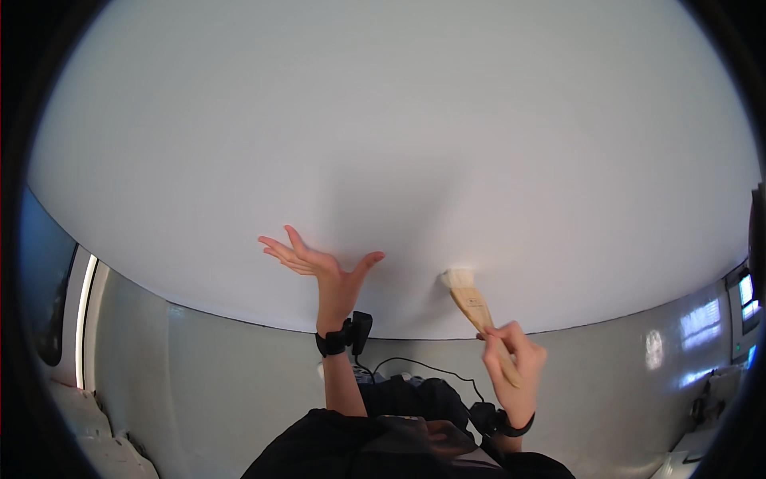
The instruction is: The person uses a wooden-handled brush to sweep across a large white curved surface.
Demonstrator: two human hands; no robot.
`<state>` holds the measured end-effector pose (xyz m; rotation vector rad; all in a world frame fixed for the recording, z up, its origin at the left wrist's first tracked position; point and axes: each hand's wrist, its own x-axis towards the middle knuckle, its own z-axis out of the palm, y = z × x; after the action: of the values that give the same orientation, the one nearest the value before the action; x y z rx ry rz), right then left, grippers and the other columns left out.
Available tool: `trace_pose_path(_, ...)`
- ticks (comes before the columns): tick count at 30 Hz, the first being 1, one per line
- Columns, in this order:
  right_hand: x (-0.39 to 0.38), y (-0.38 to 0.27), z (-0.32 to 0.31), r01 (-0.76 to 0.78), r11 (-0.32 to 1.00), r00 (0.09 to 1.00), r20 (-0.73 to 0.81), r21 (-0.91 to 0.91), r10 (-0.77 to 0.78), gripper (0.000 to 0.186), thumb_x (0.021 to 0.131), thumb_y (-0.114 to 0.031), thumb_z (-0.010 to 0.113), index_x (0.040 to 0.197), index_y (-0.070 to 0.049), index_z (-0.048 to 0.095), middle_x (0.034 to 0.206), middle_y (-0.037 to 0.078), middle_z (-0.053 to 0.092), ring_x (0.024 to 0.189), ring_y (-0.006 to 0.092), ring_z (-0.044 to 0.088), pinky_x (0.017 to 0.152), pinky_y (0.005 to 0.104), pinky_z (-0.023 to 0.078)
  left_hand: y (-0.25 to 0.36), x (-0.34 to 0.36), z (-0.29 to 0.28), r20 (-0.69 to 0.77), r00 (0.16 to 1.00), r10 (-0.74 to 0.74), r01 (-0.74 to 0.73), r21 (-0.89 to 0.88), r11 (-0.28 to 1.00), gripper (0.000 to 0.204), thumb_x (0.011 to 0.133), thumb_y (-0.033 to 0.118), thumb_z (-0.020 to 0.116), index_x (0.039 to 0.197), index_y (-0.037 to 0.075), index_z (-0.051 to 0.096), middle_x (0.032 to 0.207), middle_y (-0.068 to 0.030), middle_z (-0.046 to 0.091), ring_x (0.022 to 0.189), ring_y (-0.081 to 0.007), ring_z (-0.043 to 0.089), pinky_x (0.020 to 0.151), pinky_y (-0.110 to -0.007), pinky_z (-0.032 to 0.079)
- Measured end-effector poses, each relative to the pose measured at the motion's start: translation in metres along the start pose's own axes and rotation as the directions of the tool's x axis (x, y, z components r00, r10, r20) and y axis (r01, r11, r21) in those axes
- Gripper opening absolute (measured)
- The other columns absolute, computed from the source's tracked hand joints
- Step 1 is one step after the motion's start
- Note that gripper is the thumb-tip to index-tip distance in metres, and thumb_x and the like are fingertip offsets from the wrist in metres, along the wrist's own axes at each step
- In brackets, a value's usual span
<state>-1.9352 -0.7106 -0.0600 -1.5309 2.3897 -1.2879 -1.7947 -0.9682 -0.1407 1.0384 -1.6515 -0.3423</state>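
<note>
A broad, plain white surface (383, 96) fills most of the view, with a soft grey shadow across its middle. My right hand (517, 363) grips the slim wooden handle of a flat paintbrush (473, 307). Its pale bristles point away from me and appear to meet the white surface near its lower edge. To the left, my left hand (323, 271) is empty, with thumb and fingers spread wide in front of the same surface; whether it touches is hard to tell. Both wrists wear black bands with small dark boxes.
A thin black cable (431, 367) runs between the wrist boxes, close to my body. Grey, shiny floor (223, 367) shows below the white surface's curved edge. A dark screen-like panel (44, 271) stands at far left, and bright windows (748, 295) show at far right.
</note>
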Motion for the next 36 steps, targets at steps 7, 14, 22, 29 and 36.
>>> trace_pose_path(7, -0.002, -0.016, -0.016, 0.366, 0.862, 0.871, -0.456, 0.351, -0.184, 0.021, 0.082, 0.001, 0.069, 0.102, 0.003, 0.066, 0.092, 0.022, 0.071, 0.063, 0.0259, 0.067, 0.061, 0.0321, 0.053, 0.000, -0.003, -0.003, 0.001, 1.000, 0.012, -0.012, 0.006, 1.000, 0.156, 0.060, 0.058, 0.094, 0.159, 0.005, -0.014, 0.157, -0.0225, -0.039, 0.144, -0.0516, -0.031, 0.112, -0.073, -0.003)
trace_pose_path(14, -0.006, 0.001, 0.006, 0.178, 0.980, 0.925, -0.324, -0.093, -0.199, 0.021, 0.077, 0.000, 0.077, 0.096, -0.001, 0.069, 0.084, 0.014, 0.072, 0.060, 0.0217, 0.065, 0.055, 0.0300, 0.051, 0.001, -0.007, 0.000, 0.003, 1.000, 0.019, -0.019, -0.018, 1.000, 0.155, 0.060, 0.056, 0.095, 0.160, 0.008, -0.013, 0.157, -0.0233, -0.038, 0.144, -0.0521, -0.031, 0.111, -0.074, -0.003)
trace_pose_path(22, -0.013, 0.029, 0.033, 0.014, 0.959, 0.992, 0.123, -0.283, 0.022, 0.010, 0.088, -0.011, 0.073, 0.092, -0.005, 0.067, 0.070, 0.010, 0.070, 0.060, 0.0236, 0.069, 0.056, 0.0278, 0.051, -0.001, -0.006, 0.004, 0.006, 1.000, -0.004, 0.004, -0.018, 1.000, 0.154, 0.060, 0.054, 0.096, 0.160, 0.007, -0.012, 0.157, -0.0233, -0.038, 0.144, -0.0517, -0.033, 0.111, -0.075, -0.004)
trace_pose_path(29, -0.032, 0.014, 0.063, -0.082, 0.996, 0.997, 0.003, 0.044, 0.082, 0.012, 0.088, -0.014, 0.073, 0.087, -0.007, 0.063, 0.069, 0.008, 0.066, 0.052, 0.0272, 0.059, 0.049, 0.0344, 0.044, -0.014, -0.005, 0.009, -0.059, 0.992, 0.113, -0.115, -0.040, 0.993, 0.148, 0.062, 0.058, 0.093, 0.160, 0.006, -0.005, 0.156, -0.0291, -0.035, 0.143, -0.0537, -0.032, 0.105, -0.080, -0.005)
trace_pose_path(36, -0.063, -0.049, 0.118, -0.265, 0.959, 0.961, -0.053, 0.099, 0.271, 0.010, 0.090, -0.013, 0.071, 0.094, -0.005, 0.066, 0.078, 0.009, 0.073, 0.057, 0.0242, 0.067, 0.052, 0.0309, 0.049, -0.025, -0.024, 0.001, 0.078, 0.966, 0.248, -0.246, -0.040, 0.968, 0.124, 0.074, 0.049, 0.087, 0.159, 0.005, 0.008, 0.159, -0.0367, -0.020, 0.144, -0.0603, -0.021, 0.105, -0.080, -0.004)
